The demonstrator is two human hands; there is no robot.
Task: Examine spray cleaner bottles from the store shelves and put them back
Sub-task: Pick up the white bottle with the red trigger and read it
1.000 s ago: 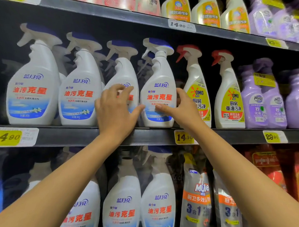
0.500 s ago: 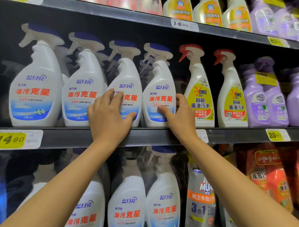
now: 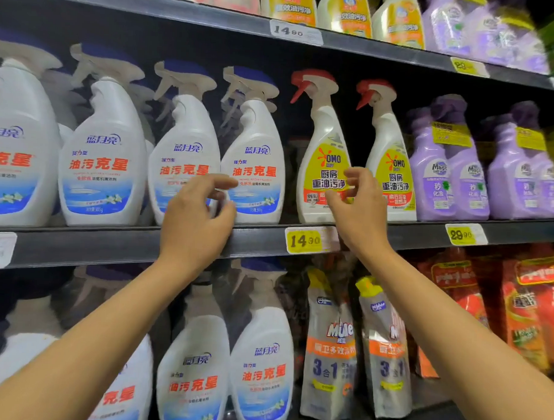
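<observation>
Now L hand (image 3: 199,216) off white bottles (image 3: 256,139), R hand (image 3: 359,210) by OMO bottle (image 3: 324,148)

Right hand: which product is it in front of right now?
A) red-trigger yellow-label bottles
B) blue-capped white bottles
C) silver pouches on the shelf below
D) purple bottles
A: the right hand covers part of the label of a red-trigger yellow-label bottle on the middle shelf.

Both bare forearms (image 3: 105,329) extend upward and forward, well apart. Left hand (image 3: 199,216): back toward the camera, fingers loosely curled over the thumb, gripping nothing. Right hand (image 3: 358,210): level with it, fingers loosely curled, apparently gripping nothing; motion blur obscures the fingertips.
</observation>
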